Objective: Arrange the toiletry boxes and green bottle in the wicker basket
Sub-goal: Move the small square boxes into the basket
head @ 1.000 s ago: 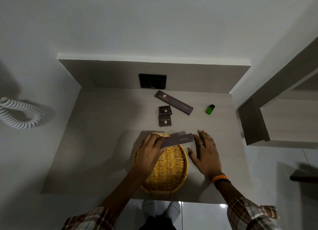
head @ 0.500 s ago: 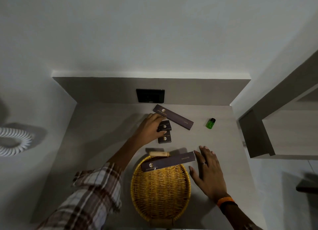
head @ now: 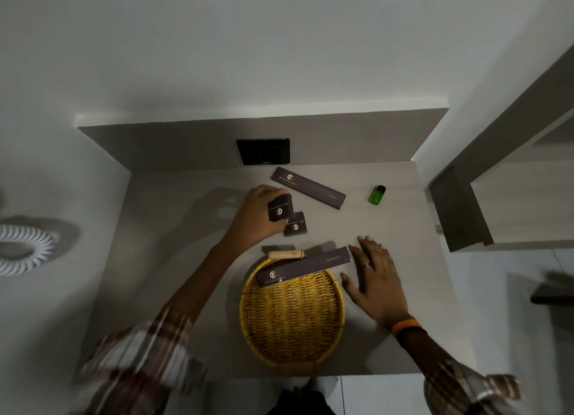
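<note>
The round wicker basket sits at the counter's front edge. A long dark box lies across its far rim, its right end sticking out. My left hand grips a small dark box, lifted and tilted above the counter. A second small dark box lies just beside it. Farther back lies another long dark box, and the green bottle lies to its right. My right hand rests flat on the counter beside the basket, fingers spread, its fingertips near the long box's right end.
The grey counter is walled at the back and left. A black wall plate is on the back panel. A wooden shelf unit stands at the right. A coiled white cord hangs at the far left.
My left hand let go of the long box on the basket, reached back to the small boxes and picked one up. My right hand stayed beside the basket.
</note>
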